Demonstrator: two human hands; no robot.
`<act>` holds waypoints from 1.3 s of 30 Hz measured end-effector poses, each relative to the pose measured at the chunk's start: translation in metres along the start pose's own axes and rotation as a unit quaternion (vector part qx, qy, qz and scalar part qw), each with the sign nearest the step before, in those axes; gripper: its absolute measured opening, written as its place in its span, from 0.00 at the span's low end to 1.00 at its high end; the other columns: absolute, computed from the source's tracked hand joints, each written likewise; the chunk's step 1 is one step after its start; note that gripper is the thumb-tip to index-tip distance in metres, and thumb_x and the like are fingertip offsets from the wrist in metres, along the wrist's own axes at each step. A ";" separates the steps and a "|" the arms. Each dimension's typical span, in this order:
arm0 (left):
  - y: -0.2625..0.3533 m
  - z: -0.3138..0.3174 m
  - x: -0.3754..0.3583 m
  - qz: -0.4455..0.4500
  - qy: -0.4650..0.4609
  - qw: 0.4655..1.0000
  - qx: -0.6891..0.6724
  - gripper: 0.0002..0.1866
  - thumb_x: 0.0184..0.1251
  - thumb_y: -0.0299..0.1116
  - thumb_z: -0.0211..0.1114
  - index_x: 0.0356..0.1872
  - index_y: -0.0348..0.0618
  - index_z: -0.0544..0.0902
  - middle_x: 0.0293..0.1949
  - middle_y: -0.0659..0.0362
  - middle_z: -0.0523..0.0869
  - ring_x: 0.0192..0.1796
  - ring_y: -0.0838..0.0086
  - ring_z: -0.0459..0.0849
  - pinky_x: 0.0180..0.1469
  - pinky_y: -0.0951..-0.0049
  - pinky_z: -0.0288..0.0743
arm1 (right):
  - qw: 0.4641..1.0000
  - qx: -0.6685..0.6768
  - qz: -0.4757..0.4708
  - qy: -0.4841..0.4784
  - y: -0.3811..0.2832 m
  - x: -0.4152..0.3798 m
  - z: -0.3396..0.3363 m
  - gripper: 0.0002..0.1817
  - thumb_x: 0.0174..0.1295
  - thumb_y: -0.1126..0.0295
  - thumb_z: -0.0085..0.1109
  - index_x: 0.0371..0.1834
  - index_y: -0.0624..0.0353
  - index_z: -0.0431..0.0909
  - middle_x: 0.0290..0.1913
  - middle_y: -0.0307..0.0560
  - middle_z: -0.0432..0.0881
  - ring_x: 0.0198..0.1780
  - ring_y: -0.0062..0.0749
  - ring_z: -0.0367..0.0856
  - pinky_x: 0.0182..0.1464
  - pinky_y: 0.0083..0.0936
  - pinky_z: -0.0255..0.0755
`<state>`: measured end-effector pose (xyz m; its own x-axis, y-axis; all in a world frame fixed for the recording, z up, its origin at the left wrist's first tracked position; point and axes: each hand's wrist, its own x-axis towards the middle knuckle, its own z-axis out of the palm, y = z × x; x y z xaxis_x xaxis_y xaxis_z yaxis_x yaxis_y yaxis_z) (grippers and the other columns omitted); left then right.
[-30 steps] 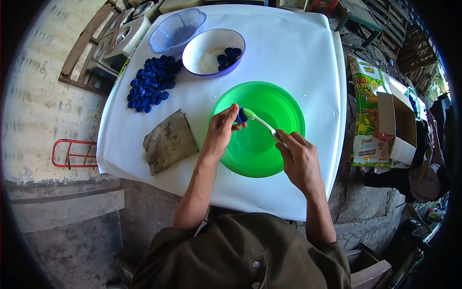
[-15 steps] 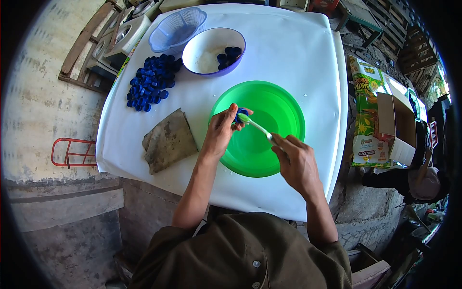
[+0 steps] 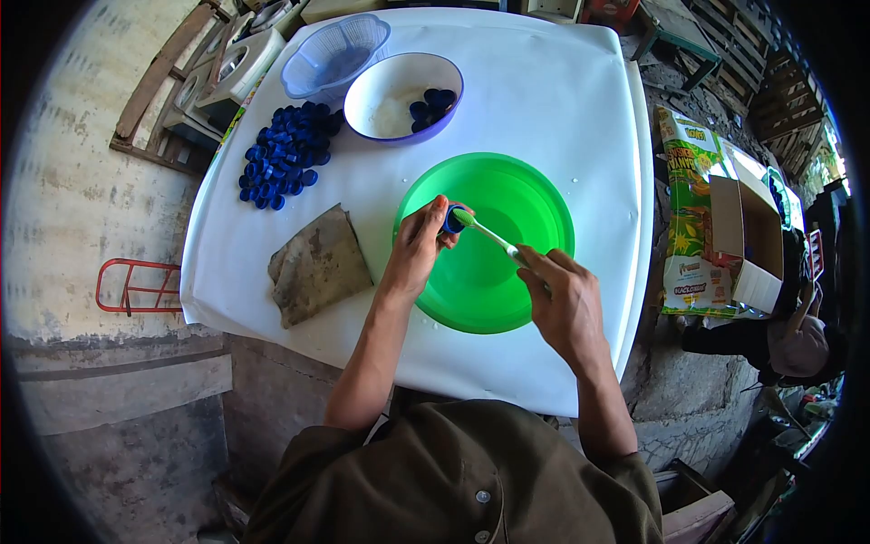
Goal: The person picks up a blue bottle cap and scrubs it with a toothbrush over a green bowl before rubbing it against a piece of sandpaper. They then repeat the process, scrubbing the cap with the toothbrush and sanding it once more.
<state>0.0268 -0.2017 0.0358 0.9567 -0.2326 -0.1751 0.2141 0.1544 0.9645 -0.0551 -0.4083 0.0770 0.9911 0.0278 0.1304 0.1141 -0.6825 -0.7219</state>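
Over the left part of a green basin (image 3: 553, 213), my left hand (image 3: 419, 245) is closed around a blue bottle cap (image 3: 452, 222), its open side facing right. My right hand (image 3: 564, 304) grips the handle of a toothbrush (image 3: 492, 238) with a white-and-green body. The green bristle head is right at the cap's opening. Behind the basin stands a white bowl with a purple outside (image 3: 381, 86), holding several blue caps (image 3: 432, 107) and some whitish liquid. A large pile of blue caps (image 3: 283, 154) lies to the left of the bowl.
A stained cloth (image 3: 322, 266) lies left of the basin on the white-covered table (image 3: 489, 372). A translucent blue basket (image 3: 335, 54) stands at the back left. Beyond the table's right edge are a cardboard box (image 3: 748, 231) and a crouching person (image 3: 770, 346). A red metal frame (image 3: 136, 286) stands at left.
My right hand and the toothbrush have shifted slightly right and down, drawing the bristle head towards the cap's edge. My left hand stays nearly still with the cap.
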 end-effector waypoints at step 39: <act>-0.005 -0.008 0.000 0.118 -0.086 0.978 -0.149 0.16 0.78 0.29 0.58 0.61 0.36 0.75 0.58 0.46 0.82 0.58 0.70 0.81 0.59 0.71 0.75 | 0.988 0.148 -0.031 -0.024 -0.001 -0.007 0.005 0.13 0.64 0.75 0.64 0.50 0.67 0.83 0.35 0.62 0.86 0.36 0.57 0.86 0.38 0.41 0.78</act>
<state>0.0274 -0.1945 0.0293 0.9448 -0.3103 0.1055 0.0642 0.4910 0.8688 -0.0622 -0.4044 0.0731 0.9830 0.1021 0.1527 0.1822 -0.4346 -0.8820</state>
